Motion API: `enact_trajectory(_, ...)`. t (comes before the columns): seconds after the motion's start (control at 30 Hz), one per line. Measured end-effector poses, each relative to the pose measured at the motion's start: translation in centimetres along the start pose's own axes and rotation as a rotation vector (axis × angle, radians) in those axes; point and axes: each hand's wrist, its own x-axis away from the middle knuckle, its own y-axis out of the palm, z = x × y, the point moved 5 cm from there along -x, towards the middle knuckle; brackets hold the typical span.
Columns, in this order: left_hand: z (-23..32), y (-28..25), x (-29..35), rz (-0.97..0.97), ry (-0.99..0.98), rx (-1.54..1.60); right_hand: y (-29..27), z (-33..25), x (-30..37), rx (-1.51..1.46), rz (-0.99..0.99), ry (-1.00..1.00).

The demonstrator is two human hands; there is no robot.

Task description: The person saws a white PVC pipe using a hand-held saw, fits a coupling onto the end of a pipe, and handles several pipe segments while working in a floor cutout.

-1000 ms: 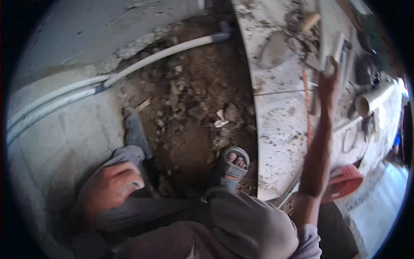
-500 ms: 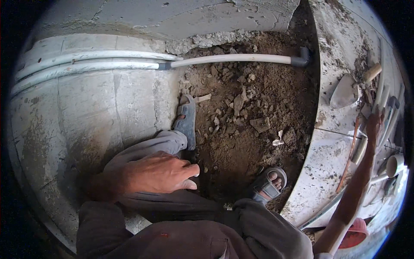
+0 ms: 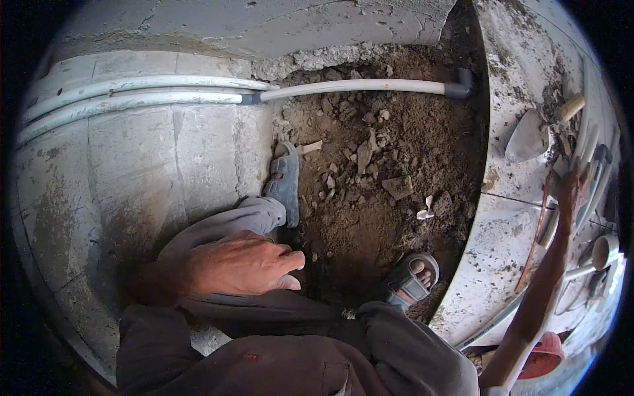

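My left hand [image 3: 244, 264] hangs over my bent left leg, its fingers curled in and the thumb just below them. Nothing shows in its grip. Far to the right, my right arm stretches over the pale ledge, and my right hand [image 3: 573, 185] lies among several loose pipes [image 3: 588, 142]. Its fingers look stretched out along the pipes; their tips are small and partly blurred. Close to that hand are a trowel [image 3: 526, 137] with a wooden handle, a thin reddish-brown rod [image 3: 533, 244] and a dark elbow fitting [image 3: 602, 155].
Between my sandalled feet lies a dug patch of soil and rubble [image 3: 356, 218]. A white pipe [image 3: 356, 86] crosses its far side, ending in a grey elbow [image 3: 460, 84]. Long pipes [image 3: 158, 98] run left along the wall. A white fitting [image 3: 604, 253] and red container [image 3: 543, 356] are right.
My right hand has shifted slightly nearer among the loose pipes. The left hand stays in place.
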Motion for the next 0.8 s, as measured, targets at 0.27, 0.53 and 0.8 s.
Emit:
enact_trajectory(0.27, 0.2, 0.5, -0.1, 0.043, 0.026, 0.013, 0.3, -1.0, 0.0, -0.001, -0.004, -0.012)
enact_trajectory(0.53, 0.8, -0.4, -0.6, 0.012, 0.037, -0.015, 3.9, 5.0, -1.0, -0.171, -0.116, 0.097)
enact_trajectory(0.8, 1.9, -1.4, -2.7, -0.032, 0.066, -0.033, -3.0, -2.6, 0.1, 0.109, -0.030, 0.106)
